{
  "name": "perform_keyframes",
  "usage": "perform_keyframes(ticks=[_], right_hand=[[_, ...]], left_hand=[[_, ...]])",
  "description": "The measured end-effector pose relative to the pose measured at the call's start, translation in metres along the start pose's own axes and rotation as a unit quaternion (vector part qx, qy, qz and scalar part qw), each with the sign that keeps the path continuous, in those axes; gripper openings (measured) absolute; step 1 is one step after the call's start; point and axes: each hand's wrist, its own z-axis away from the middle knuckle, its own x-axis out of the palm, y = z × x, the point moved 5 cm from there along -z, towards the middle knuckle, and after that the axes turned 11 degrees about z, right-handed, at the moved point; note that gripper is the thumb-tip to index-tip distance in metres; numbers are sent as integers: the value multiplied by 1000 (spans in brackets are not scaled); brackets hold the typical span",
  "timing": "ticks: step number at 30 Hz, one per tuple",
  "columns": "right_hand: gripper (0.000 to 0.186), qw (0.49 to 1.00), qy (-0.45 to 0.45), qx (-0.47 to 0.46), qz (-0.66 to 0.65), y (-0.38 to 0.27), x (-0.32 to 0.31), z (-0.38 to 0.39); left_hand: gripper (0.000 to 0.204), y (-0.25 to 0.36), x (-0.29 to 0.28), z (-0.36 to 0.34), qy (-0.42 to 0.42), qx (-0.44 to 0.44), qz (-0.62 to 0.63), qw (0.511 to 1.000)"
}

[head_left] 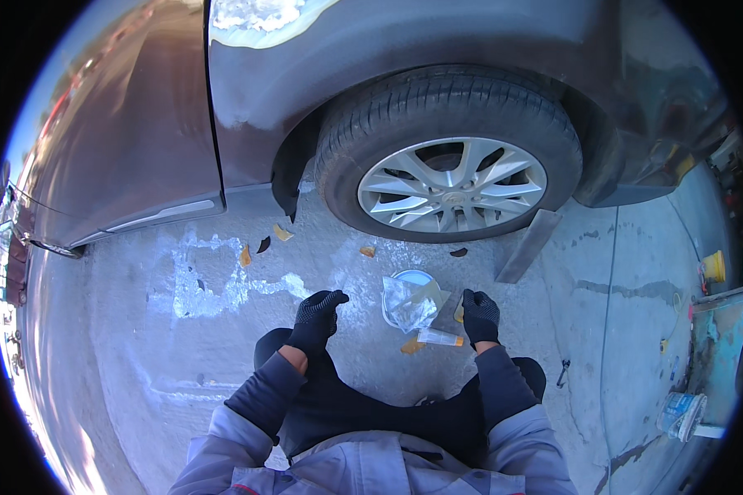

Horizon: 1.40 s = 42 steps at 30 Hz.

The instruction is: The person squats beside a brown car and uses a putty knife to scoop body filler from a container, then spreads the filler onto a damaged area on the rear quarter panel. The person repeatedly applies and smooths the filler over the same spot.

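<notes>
My right hand [480,317], in a black dotted glove, is closed around a putty knife; its grey blade [447,320] points down to the left, partly hidden. Beside it stands a white tub [385,308] with crumpled clear plastic [411,307] over its top. A pale tube with an orange cap [439,337] lies just in front of the tub. My left hand [315,320], gloved the same way, is held over my left knee with its fingers curled together, and nothing shows in them. Ahead is a brown car's fender [281,74], with a whitish sanded patch [264,18] at the top.
A car wheel [451,186] stands close in front, with a flat grey bar [527,247] leaning against the tyre. Dry leaves [245,256] lie on the stained concrete. To the right are a dark cable [609,330], a paint bucket [682,415] and a yellow container [714,266].
</notes>
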Motion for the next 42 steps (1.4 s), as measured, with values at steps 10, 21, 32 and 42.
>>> perform_keyframes(ticks=[10, 21, 32, 42], right_hand=[[46, 926, -168, 110, -318, 5, 99, 12], [26, 888, -108, 171, -412, -7, 76, 16], [21, 770, -245, 143, -571, -65, 67, 54], [137, 931, -101, -169, 308, -125, 93, 16]], left_hand=[[63, -65, -5, -56, -53, -10, -47, 997], [46, -93, 10, -62, -72, -4, -92, 993], [44, -65, 25, -42, -192, -77, 41, 978], [50, -36, -33, -53, -15, 13, 144, 989]])
